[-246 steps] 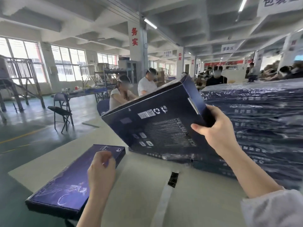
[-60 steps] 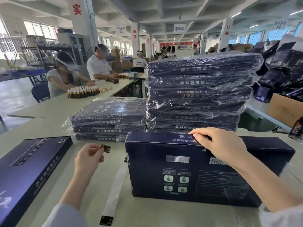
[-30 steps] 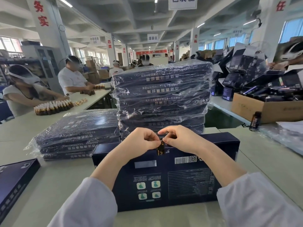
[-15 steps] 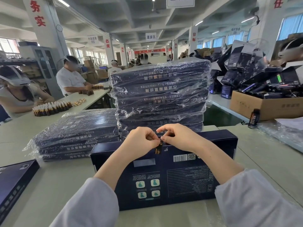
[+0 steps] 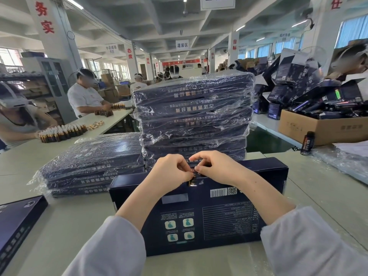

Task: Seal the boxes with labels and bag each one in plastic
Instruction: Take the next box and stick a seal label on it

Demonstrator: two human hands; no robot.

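Two hands on one small label (image 5: 192, 182): see the left hand (image 5: 171, 173) and the right hand (image 5: 218, 168) meeting at the top edge of the dark blue box (image 5: 225, 220), fingers (image 5: 182, 166) of both curled, thumbs and forefingers pinching the label from either side. Find the box standing on its long edge on the worktop (image 5: 65, 226), printed back toward the camera, just in front of the wrapped stacks. Judge the label half down: lower end on the back face beside the barcode row, upper end bent over the top edge under the fingertips.

To do this well: centre the label across the flap seam, keep it square, press from the fold outward with the thumbs, rub both ends flat, leave no corner lifted. Steady the box meanwhile so as not to tip it back against the stack. Expect bagging next; cannot tell where the loose bags lie, though notice crumpled clear plastic (image 5: 346, 164) at the right edge of the worktop.

As for containers: count half a dozen or so boxes, each seemingly in its own clear bag, in the tall stack (image 5: 193, 108) directly behind, and about three more in the low stack (image 5: 93, 156) to its left. Spot an open cardboard carton (image 5: 310, 126) on the neighbouring worktop at right, heaped with dark packs too jumbled to name, and one small dark bottle (image 5: 307, 140) upright just beside it. Note one more unbagged box (image 5: 18, 224) lying flat at the left edge.
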